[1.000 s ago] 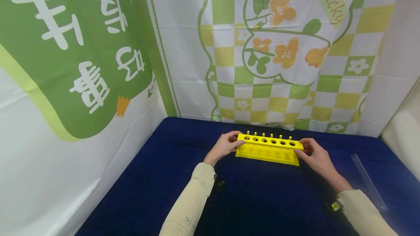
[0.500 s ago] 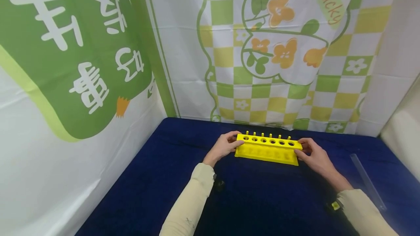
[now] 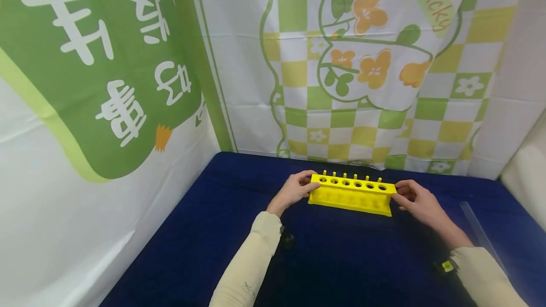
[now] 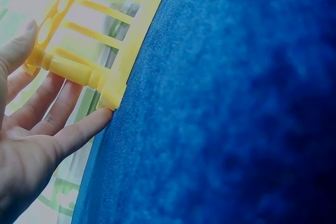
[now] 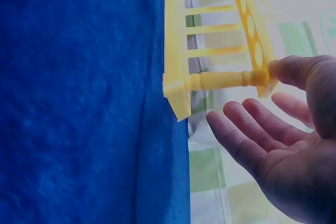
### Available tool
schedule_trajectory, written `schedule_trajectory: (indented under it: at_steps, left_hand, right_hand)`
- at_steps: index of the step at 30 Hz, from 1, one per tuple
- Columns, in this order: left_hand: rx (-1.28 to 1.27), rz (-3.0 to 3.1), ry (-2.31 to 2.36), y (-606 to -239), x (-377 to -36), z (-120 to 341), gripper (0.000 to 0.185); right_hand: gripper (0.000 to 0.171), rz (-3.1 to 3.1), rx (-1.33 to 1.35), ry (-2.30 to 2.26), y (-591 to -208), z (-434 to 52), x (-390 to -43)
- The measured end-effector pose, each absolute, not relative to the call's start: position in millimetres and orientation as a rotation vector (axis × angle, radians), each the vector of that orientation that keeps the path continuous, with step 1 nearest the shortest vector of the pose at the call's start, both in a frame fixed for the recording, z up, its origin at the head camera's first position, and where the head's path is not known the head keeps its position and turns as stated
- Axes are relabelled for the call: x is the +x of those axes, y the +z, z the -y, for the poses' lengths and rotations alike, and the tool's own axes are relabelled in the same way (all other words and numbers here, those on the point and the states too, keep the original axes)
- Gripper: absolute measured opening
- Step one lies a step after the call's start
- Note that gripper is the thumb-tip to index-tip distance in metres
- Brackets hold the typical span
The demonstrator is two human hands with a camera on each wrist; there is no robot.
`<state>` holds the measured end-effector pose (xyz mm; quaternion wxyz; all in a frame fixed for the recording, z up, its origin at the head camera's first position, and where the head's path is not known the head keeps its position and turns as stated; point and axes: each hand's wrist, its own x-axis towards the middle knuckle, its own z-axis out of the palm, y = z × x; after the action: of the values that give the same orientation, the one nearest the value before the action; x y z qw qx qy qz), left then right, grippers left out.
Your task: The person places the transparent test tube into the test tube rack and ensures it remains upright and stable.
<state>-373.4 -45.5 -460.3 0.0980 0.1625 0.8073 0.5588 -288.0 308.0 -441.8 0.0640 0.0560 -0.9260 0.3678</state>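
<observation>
A yellow test tube rack (image 3: 351,195) stands upright on the dark blue cloth, with a row of round holes on top and several pegs along the back. My left hand (image 3: 294,189) holds its left end, thumb on the top plate and fingers behind; in the left wrist view one finger touches the base (image 4: 113,98). At the other end my right hand (image 3: 420,203) has relaxed, spread fingers. In the right wrist view its thumb (image 5: 289,71) lies at the top plate's corner, while the other fingers (image 5: 236,135) are apart from the end post (image 5: 220,80).
A clear narrow strip or tube (image 3: 479,231) lies on the blue cloth (image 3: 192,240) right of the rack, partly beside the right forearm. Patterned curtains (image 3: 294,79) hang behind and at the left (image 3: 119,165). The cloth's far edge runs just behind the rack.
My right hand has eased slightly rightward off the rack's end, its fingers no longer behind the corner. My left hand keeps its hold. The whole head view has shifted slightly.
</observation>
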Motion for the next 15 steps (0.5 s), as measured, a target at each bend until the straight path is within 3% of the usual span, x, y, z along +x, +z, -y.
schedule_trajectory:
  at_steps: [15]
  left_hand:
    - [0.493, -2.402, 1.641, -463.2, -376.1, 47.3, 0.046]
  right_hand:
    - [0.050, 2.770, 0.169, 1.066, -431.4, -324.0, -286.3]
